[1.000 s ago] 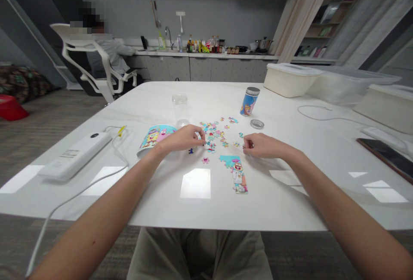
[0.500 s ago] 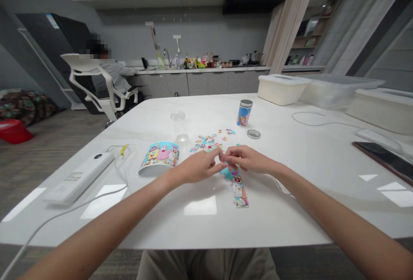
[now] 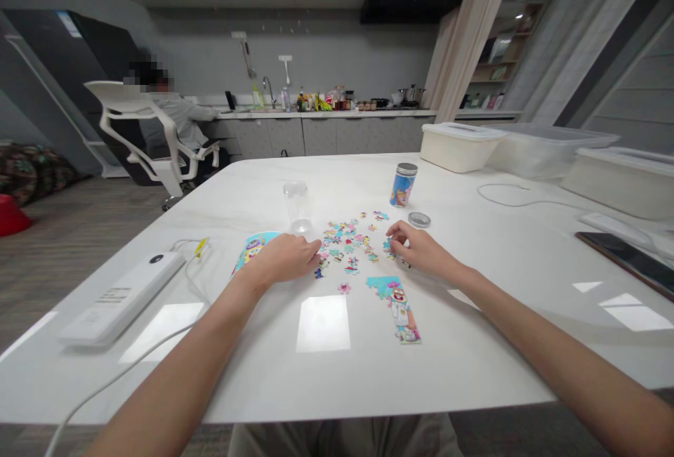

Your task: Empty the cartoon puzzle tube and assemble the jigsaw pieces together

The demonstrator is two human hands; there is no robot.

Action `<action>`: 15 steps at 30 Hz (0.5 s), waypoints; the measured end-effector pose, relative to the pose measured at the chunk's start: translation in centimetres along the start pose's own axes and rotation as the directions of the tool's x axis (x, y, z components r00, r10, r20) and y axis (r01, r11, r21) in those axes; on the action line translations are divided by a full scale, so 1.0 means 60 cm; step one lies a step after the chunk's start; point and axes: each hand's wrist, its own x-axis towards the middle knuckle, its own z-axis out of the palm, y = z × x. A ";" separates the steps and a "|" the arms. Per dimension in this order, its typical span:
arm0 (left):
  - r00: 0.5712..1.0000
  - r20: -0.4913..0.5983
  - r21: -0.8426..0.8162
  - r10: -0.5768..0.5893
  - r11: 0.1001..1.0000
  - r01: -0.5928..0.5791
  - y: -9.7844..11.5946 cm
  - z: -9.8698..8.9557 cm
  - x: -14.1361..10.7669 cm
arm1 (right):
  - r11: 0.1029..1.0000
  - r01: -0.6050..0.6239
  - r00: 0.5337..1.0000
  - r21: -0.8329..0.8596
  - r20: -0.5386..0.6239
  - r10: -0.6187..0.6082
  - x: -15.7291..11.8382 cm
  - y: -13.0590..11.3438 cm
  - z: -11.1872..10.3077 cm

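Note:
My left hand [image 3: 291, 257] is at the left edge of a pile of loose puzzle pieces [image 3: 347, 238], its fingers curled together; whatever they hold is hidden. Thumb and fingers bent, my right hand [image 3: 415, 245] rests at the pile's right side, over a few bluish pieces; a piece between its fingertips cannot be made out. Nearer the front lies a joined puzzle section [image 3: 403, 309], a blue top strip and a cartoon figure down its right side, touched by neither hand. The curved picture sheet [image 3: 246, 252] is partly covered by my left hand.
Behind the pieces stand a clear jar [image 3: 298, 208] and a blue picture can [image 3: 403, 185], with a metal lid [image 3: 419, 220] beside it. A power strip [image 3: 123, 295] lies left, a phone [image 3: 626, 260] right. Lidded boxes [image 3: 460, 147] stand back right. A person [image 3: 179, 116] sits far left.
My hands have moved apart from above the joined section, the left one leftward and the right one slightly right and up. The joined section is now uncovered. The view has shifted slightly.

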 end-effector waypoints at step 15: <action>0.996 -0.017 -0.011 0.085 0.996 -0.085 0.012 -0.004 -0.002 | 0.911 0.039 0.998 -0.412 -0.022 -0.053 0.081 -0.025 0.031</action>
